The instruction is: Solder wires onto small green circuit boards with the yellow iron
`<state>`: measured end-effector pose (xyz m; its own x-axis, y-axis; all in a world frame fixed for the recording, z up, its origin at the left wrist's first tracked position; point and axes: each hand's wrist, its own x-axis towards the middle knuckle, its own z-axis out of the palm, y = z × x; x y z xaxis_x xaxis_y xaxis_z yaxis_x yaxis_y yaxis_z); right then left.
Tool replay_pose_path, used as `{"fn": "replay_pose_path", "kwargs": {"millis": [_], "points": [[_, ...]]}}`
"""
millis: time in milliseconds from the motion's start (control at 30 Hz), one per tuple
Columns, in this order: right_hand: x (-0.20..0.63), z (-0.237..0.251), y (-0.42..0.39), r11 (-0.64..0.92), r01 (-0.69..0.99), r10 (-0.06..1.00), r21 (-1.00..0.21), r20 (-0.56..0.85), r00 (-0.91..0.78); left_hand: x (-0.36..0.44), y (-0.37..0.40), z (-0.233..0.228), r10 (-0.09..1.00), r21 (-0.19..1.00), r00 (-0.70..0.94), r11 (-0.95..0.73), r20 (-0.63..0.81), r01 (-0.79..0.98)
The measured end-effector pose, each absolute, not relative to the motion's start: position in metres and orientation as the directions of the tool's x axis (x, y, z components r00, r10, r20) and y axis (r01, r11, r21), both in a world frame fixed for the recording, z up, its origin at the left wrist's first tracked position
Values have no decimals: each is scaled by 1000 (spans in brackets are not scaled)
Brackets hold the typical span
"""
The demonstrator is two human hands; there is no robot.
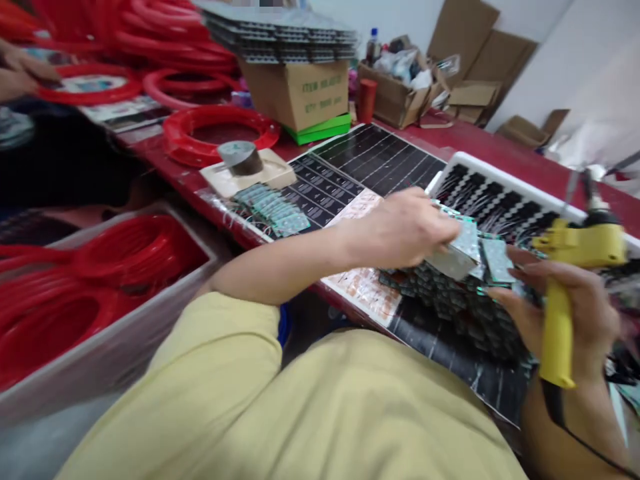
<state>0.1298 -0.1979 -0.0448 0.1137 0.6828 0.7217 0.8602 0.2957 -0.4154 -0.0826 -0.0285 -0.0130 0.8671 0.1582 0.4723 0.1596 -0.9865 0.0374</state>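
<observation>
My left hand (405, 227) reaches across the red table and pinches a small green circuit board (463, 247) over a heap of similar small boards (450, 300). My right hand (575, 313) grips the handle of a yellow glue gun (565, 293), its nozzle pointing up and away. The fingers of that hand also touch a board (497, 260) beside the one in my left hand. A white-framed tray (480, 173) with rows of dark parts lies just behind the heap.
Dark panel sheets (370, 160) cover the table (500, 150). A row of small boards (273, 210) and a tape roll on a block (243, 160) lie to the left. Red rings (215, 133) fill the far left and a grey bin (100, 287). Cardboard boxes (300, 90) stand behind. Another person's hand (20, 70) is at top left.
</observation>
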Motion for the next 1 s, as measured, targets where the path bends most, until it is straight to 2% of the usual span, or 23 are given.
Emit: {"fn": "replay_pose_path", "kwargs": {"millis": [33, 67, 100, 133, 200, 267, 300, 333, 400, 467, 533, 633, 733, 833, 900, 1000], "points": [[127, -44, -197, 322, 872, 675, -368, 735, 61, -68, -38, -4, 86, 40, 870, -996, 485, 77], [125, -44, -196, 315, 905, 606, -286, 795, 41, -56, -45, 2, 54, 63, 854, -998, 518, 25], [124, -45, -196, 281, 925, 545, -254, 836, 64, -48, -49, 5, 69, 111, 817, -994, 572, 6], [125, -46, -196, 242, 940, 469, -239, 877, 102, -42, -49, 5, 128, 186, 758, -982, 640, 9], [131, -49, -199, 202, 934, 317, -294, 922, 221, -34, -43, -4, 333, 399, 570, -917, 751, 10], [139, -52, -204, 227, 901, 217, -370, 921, 324, -26, -35, -20, 503, 584, 442, -809, 743, -62], [142, -54, -206, 236, 885, 194, -402, 912, 363, -22, -33, -29, 527, 632, 453, -767, 719, -111], [144, -56, -207, 246, 870, 183, -427, 902, 391, -17, -33, -38, 510, 651, 498, -743, 702, -156], [144, -59, -209, 249, 855, 188, -454, 889, 417, -5, -39, -49, 403, 622, 592, -751, 698, -222], [142, -62, -210, 229, 866, 197, -444, 893, 406, 7, -51, -49, 345, 572, 584, -778, 734, -260], [139, -66, -211, 217, 893, 225, -393, 911, 346, 18, -60, -41, 397, 601, 545, -754, 738, -264], [137, -71, -213, 234, 918, 280, -321, 926, 252, 31, -61, -23, 506, 785, 650, -572, 567, -240], [139, -76, -215, 240, 911, 289, -335, 920, 263, 40, -54, -17, 515, 919, 775, -332, 366, -213], [143, -79, -217, 226, 896, 256, -381, 911, 323, 43, -51, -24, 544, 962, 794, -135, 271, -235], [145, -80, -217, 223, 889, 238, -400, 907, 349, 42, -53, -29, 554, 965, 792, -101, 257, -243], [146, -81, -217, 224, 881, 243, -418, 899, 364, 40, -60, -32, 568, 932, 741, -263, 357, -247]]}}
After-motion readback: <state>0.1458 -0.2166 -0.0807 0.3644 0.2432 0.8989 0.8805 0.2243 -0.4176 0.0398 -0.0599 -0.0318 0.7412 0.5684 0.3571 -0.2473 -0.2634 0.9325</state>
